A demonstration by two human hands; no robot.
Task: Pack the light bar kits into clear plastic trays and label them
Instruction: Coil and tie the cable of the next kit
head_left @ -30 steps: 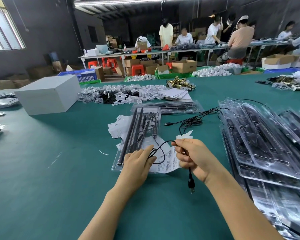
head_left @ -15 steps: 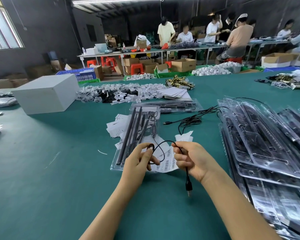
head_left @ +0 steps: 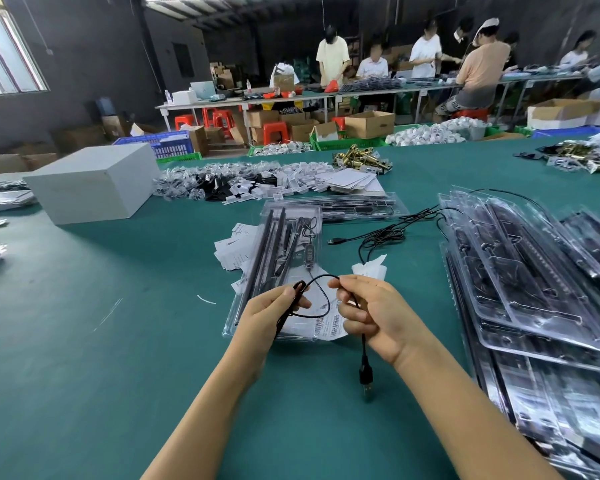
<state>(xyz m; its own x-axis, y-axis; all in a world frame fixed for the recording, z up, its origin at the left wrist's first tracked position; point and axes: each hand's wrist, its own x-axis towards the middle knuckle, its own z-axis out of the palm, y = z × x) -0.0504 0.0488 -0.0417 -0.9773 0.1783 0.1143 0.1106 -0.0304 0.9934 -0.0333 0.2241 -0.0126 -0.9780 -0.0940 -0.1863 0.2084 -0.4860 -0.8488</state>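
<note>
Two bare hands hold one thin black USB cable (head_left: 321, 282) above the green felt table (head_left: 84, 341), near its front edge. Left hand (head_left: 274, 313): grip clamped on a gathered loop of the cable, fingers curled round it. Right hand (head_left: 373, 317): grip pinched on the cable, whose black USB plug (head_left: 366, 377) hangs below. Beneath the hands lies a clear plastic tray (head_left: 278, 271) containing long black light bars (head_left: 269, 251); the cable runs into it. White barcode labels (head_left: 329, 323) lie beside the tray. Stacked clear trays (head_left: 520, 289) occupy the right edge.
</note>
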